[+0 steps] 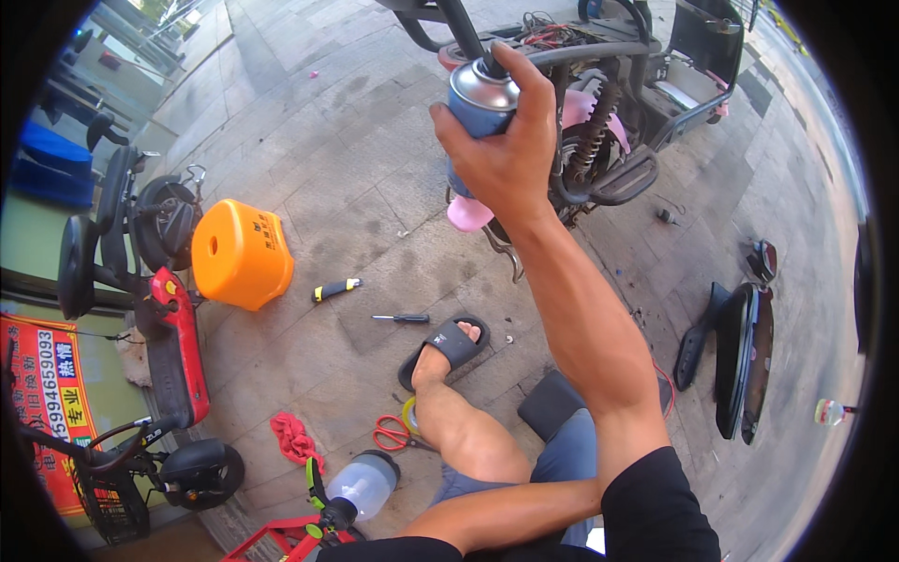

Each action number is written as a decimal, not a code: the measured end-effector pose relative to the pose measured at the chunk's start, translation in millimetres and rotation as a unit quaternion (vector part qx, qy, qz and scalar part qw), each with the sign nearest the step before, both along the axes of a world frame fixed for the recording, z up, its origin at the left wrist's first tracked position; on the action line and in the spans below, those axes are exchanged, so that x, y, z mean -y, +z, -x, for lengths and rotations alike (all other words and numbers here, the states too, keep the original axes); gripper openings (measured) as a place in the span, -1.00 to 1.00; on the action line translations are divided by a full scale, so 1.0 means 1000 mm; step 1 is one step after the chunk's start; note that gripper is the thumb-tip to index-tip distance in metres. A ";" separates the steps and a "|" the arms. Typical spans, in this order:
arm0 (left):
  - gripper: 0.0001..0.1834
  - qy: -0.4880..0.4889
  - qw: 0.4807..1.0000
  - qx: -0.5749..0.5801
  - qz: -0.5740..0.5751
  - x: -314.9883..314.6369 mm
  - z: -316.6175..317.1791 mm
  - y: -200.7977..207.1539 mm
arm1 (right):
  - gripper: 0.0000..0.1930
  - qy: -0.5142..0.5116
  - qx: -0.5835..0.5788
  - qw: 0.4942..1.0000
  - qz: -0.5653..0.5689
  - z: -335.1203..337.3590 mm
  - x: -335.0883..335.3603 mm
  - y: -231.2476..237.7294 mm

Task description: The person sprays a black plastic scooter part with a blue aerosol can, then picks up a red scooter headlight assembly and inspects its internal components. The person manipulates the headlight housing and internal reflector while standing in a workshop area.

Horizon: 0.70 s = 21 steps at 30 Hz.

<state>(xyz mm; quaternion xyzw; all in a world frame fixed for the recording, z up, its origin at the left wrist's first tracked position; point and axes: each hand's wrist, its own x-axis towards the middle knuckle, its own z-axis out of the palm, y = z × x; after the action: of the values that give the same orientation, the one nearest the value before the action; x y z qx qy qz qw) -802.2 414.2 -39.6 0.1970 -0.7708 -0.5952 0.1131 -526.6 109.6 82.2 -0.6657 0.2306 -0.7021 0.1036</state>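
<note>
My right hand (506, 159) is closed around a blue spray can (482, 110) with a silver top, held upright. Its index finger rests at the black nozzle (489, 64). Just behind the can stands a scooter (599, 66) with its body panels off, showing frame tubes, loose wires (551, 33) and a black coil-spring shock absorber (596, 122). Pink parts (470, 214) show below the can and beside the spring. My left forearm (515, 510) crosses low over my lap. The left hand itself is hidden behind my right arm.
An orange stool (243, 253) stands left, beside a red scooter (183, 347). On the paving lie a yellow-black knife-like tool (335, 289), a screwdriver (403, 318), red-handled scissors (393, 433), a red cloth (295, 438) and a pump sprayer (363, 482). Black panels (740, 361) lie right.
</note>
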 end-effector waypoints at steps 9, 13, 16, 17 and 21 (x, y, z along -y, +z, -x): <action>-0.76 0.009 1.000 -0.024 -0.008 0.003 -0.008 -0.001 | -0.33 0.004 0.035 0.996 -0.082 -0.028 0.013 0.013; -0.76 0.011 1.000 -0.024 -0.010 0.004 -0.010 -0.001 | -0.32 0.024 0.047 0.990 -0.127 -0.038 0.011 0.022; -0.76 0.010 1.000 -0.024 -0.013 0.006 -0.010 0.001 | -0.31 0.034 0.054 0.987 -0.148 -0.040 0.011 0.026; -0.76 0.011 0.999 -0.026 -0.014 0.006 -0.010 0.003 | -0.31 0.033 0.056 0.987 -0.148 -0.042 0.011 0.026; -0.76 0.012 0.999 -0.031 -0.016 0.006 -0.007 0.007 | -0.30 0.025 0.066 0.991 -0.112 -0.045 0.018 0.027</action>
<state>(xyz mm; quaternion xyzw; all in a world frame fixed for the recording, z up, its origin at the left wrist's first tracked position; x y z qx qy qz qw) -795.6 408.0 -32.8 0.1892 -0.7552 -0.6116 0.1406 -481.1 91.2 109.5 -0.6077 0.2839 -0.7114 0.2096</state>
